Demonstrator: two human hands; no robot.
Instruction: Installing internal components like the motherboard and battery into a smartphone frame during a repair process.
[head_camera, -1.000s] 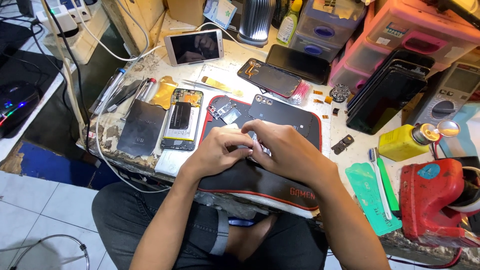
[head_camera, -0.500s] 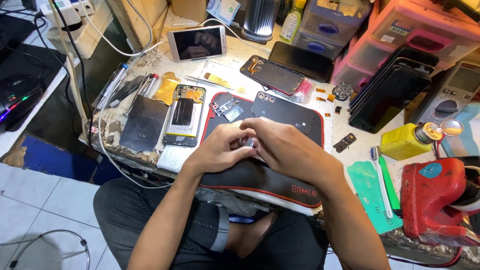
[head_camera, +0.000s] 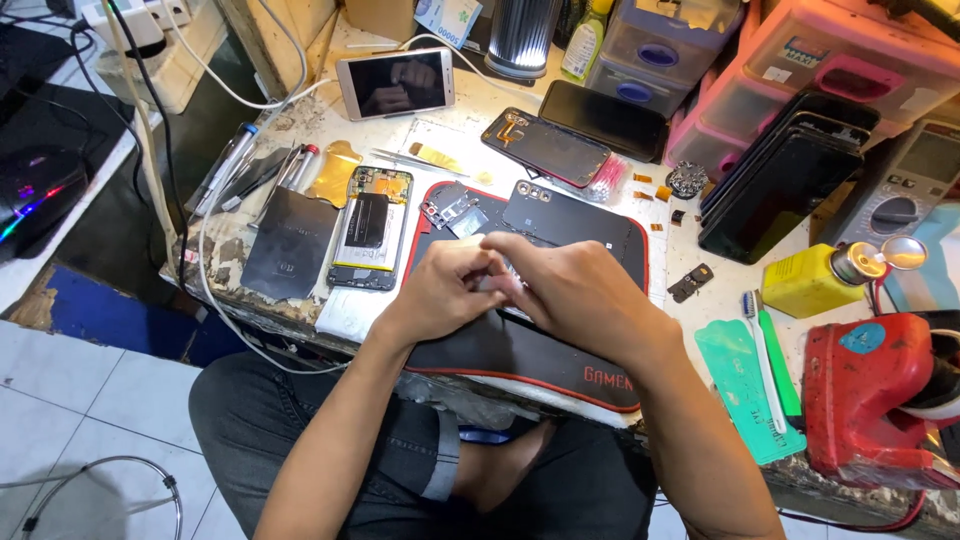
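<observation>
Left hand (head_camera: 445, 290) and right hand (head_camera: 580, 292) pinch together over the black mat (head_camera: 520, 350) (grasped item hidden); small part could slip, lost among clutter.

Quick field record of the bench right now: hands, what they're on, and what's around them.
left hand: fingers pinched together over the black mat, against the right hand
right hand: fingers curled toward the left hand, over the same spot
held item: small, mostly hidden by the fingers; cannot tell what it is
black mat: red-edged, under both hands
opened phone: left of the mat, insides showing
black back cover: on the mat beyond the hands
toothbrush: right, on a green pad
yellow bottle: far right
</observation>
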